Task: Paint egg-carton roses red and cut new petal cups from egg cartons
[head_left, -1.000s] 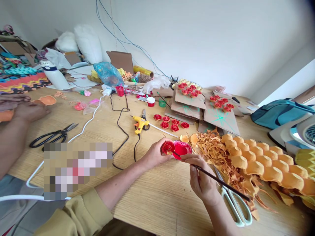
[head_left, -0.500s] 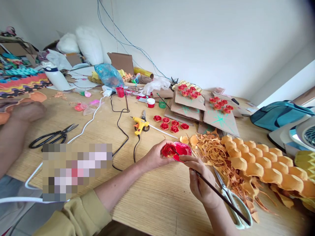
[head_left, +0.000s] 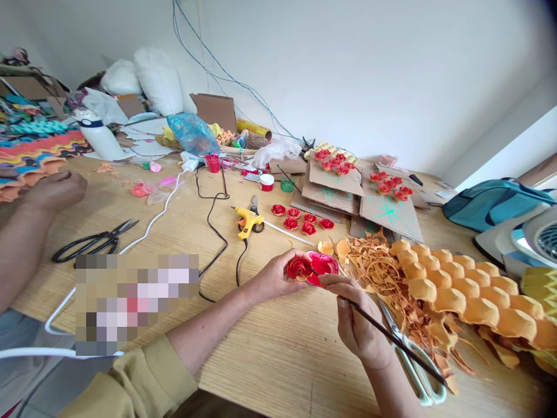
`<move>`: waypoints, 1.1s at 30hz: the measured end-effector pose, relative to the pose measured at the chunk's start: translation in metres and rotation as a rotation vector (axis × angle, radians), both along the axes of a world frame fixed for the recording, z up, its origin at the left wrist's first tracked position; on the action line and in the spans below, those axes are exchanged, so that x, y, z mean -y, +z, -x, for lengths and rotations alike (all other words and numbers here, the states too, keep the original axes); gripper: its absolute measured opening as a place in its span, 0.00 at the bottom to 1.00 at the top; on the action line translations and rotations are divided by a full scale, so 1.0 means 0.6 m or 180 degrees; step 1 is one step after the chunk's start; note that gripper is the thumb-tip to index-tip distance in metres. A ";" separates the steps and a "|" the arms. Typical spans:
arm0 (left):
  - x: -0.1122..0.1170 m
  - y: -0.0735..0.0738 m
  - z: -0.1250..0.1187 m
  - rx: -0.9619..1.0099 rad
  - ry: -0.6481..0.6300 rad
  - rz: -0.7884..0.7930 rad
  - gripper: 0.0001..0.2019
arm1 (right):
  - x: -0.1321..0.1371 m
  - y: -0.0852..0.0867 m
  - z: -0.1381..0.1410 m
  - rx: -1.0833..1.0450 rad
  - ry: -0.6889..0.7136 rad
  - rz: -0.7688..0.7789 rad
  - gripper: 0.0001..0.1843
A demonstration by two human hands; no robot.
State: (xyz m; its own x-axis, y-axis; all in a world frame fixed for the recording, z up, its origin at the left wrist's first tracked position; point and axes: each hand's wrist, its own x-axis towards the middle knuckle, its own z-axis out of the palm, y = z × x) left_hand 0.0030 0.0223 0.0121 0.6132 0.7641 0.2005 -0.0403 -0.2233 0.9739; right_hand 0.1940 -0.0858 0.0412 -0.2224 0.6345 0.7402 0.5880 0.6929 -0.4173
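The red flower [head_left: 299, 268] sits within the curled fingers of the left hand [head_left: 278, 275]; the right hand [head_left: 360, 325] pinches a brush [head_left: 391, 337], its tip at the petals. The flower seems light, crushable, perhaps paint-slick; its underside suits a gentle hold.

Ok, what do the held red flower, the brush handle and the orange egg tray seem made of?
Red flower: probably molded pulp, painted glossy red; cupped petals, wet shine.
Brush handle: dark and slim; wood or plastic, can't tell.
Egg tray: likely molded pulp, matte orange; rounded cups, no shine.
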 end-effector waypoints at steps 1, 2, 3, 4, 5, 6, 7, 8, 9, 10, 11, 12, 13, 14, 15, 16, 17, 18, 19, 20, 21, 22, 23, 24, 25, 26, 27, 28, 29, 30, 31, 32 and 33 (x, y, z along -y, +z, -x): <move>0.000 0.001 0.000 -0.0053 0.0028 -0.0024 0.24 | 0.000 -0.001 0.000 -0.0002 -0.0014 0.0009 0.15; 0.000 0.002 0.001 -0.0092 0.0052 -0.0044 0.23 | 0.001 -0.003 -0.001 -0.0010 -0.0011 0.0023 0.15; 0.001 0.003 0.001 -0.0120 0.0072 -0.0055 0.23 | 0.002 -0.004 -0.001 -0.0026 0.0008 0.0047 0.15; 0.001 0.004 0.000 -0.0136 0.0092 -0.0055 0.23 | 0.003 -0.006 -0.001 -0.0052 0.0032 0.0082 0.14; 0.001 0.004 0.000 -0.0150 0.0112 -0.0051 0.23 | 0.004 -0.008 -0.001 -0.0092 0.0050 0.0117 0.14; 0.001 0.004 -0.001 -0.0156 0.0136 -0.0046 0.23 | 0.005 -0.010 -0.002 -0.0140 0.0059 0.0148 0.14; 0.001 0.003 -0.001 -0.0157 0.0155 -0.0045 0.24 | 0.005 -0.011 -0.002 -0.0187 0.0056 0.0174 0.14; 0.000 0.002 -0.001 -0.0161 0.0169 -0.0049 0.24 | 0.006 -0.012 -0.002 -0.0223 0.0048 0.0200 0.14; 0.000 0.000 -0.002 -0.0174 0.0186 -0.0066 0.24 | 0.006 -0.014 -0.002 -0.0246 0.0036 0.0222 0.14; 0.000 -0.001 -0.002 -0.0197 0.0206 -0.0094 0.24 | 0.006 -0.015 -0.002 -0.0251 0.0023 0.0238 0.14; 0.000 -0.003 -0.003 -0.0227 0.0230 -0.0127 0.24 | 0.006 -0.016 -0.002 -0.0238 0.0007 0.0254 0.14; 0.000 -0.004 -0.003 -0.0261 0.0257 -0.0161 0.24 | 0.005 -0.017 -0.001 -0.0215 -0.0004 0.0273 0.14; 0.000 -0.005 -0.003 -0.0294 0.0284 -0.0194 0.25 | 0.005 -0.018 -0.001 -0.0195 -0.0009 0.0289 0.14; 0.000 -0.007 -0.004 -0.0321 0.0314 -0.0225 0.25 | 0.005 -0.018 0.000 -0.0190 -0.0014 0.0294 0.13; 0.000 -0.008 -0.004 -0.0337 0.0337 -0.0244 0.25 | 0.005 -0.019 0.000 -0.0200 -0.0024 0.0297 0.13; 0.000 -0.009 -0.005 -0.0344 0.0360 -0.0250 0.26 | 0.005 -0.020 0.000 -0.0225 -0.0041 0.0296 0.13; 0.000 -0.009 -0.005 -0.0344 0.0381 -0.0248 0.26 | 0.005 -0.022 0.000 -0.0262 -0.0066 0.0288 0.12; 0.000 -0.010 -0.005 -0.0342 0.0395 -0.0239 0.26 | 0.006 -0.023 -0.001 -0.0306 -0.0090 0.0271 0.12; -0.001 -0.010 -0.005 -0.0340 0.0405 -0.0229 0.26 | 0.006 -0.024 -0.003 -0.0353 -0.0114 0.0244 0.12; -0.001 -0.010 -0.005 -0.0342 0.0410 -0.0227 0.26 | 0.007 -0.025 -0.004 -0.0398 -0.0125 0.0218 0.11; -0.001 -0.010 -0.005 -0.0354 0.0410 -0.0230 0.26 | 0.007 -0.026 -0.005 -0.0433 -0.0128 0.0192 0.11; -0.002 -0.009 -0.005 -0.0375 0.0408 -0.0239 0.25 | 0.007 -0.026 -0.006 -0.0455 -0.0128 0.0169 0.11; -0.002 -0.009 -0.005 -0.0397 0.0400 -0.0250 0.25 | 0.007 -0.025 -0.006 -0.0454 -0.0126 0.0159 0.11; -0.002 -0.009 -0.004 -0.0414 0.0384 -0.0259 0.25 | 0.006 -0.024 -0.005 -0.0425 -0.0123 0.0163 0.12; -0.002 -0.008 -0.004 -0.0420 0.0359 -0.0264 0.25 | 0.005 -0.021 -0.003 -0.0375 -0.0116 0.0175 0.12; -0.002 -0.008 -0.004 -0.0415 0.0338 -0.0263 0.25 | 0.004 -0.019 -0.002 -0.0319 -0.0103 0.0187 0.12; -0.001 -0.008 -0.004 -0.0405 0.0324 -0.0257 0.25 | 0.003 -0.016 0.000 -0.0269 -0.0087 0.0197 0.12; -0.001 -0.008 -0.004 -0.0398 0.0318 -0.0246 0.25 | 0.003 -0.014 0.002 -0.0223 -0.0063 0.0212 0.13; -0.001 -0.008 -0.004 -0.0397 0.0324 -0.0233 0.25 | 0.002 -0.012 0.003 -0.0187 -0.0043 0.0227 0.13; 0.000 -0.008 -0.004 -0.0402 0.0337 -0.0222 0.25 | 0.002 -0.011 0.003 -0.0162 -0.0034 0.0239 0.14; 0.000 -0.008 -0.003 -0.0403 0.0353 -0.0217 0.25 | 0.003 -0.011 0.002 -0.0149 -0.0038 0.0248 0.14; -0.001 -0.008 -0.003 -0.0400 0.0363 -0.0216 0.25 | 0.004 -0.012 0.000 -0.0145 -0.0045 0.0255 0.14; -0.001 -0.009 -0.003 -0.0392 0.0379 -0.0221 0.26 | 0.005 -0.013 -0.002 -0.0153 -0.0047 0.0255 0.14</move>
